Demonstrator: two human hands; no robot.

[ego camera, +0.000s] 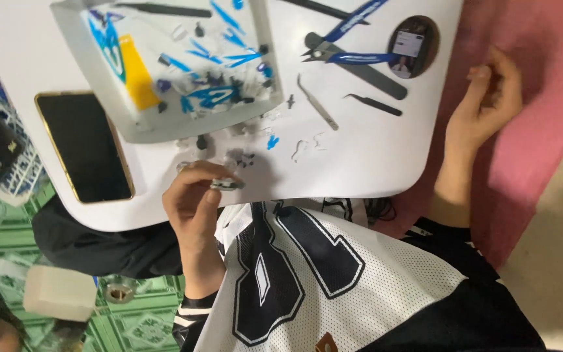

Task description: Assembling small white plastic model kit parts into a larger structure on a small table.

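On the white table (373,163) lie two tweezers (317,102); left hand (193,202) pinches a small part (227,184), right hand (487,98) loosely curled, empty.

small grey model part (227,184) | pinched at fingertips | level | over white table's near edge

A single head-worn camera looks steeply down and close over the person's chest, the picture turned upside down: the white tabletop (360,163) fills the upper frame, the jersey (307,274) the lower middle, green floor tiles (144,319) lower left.
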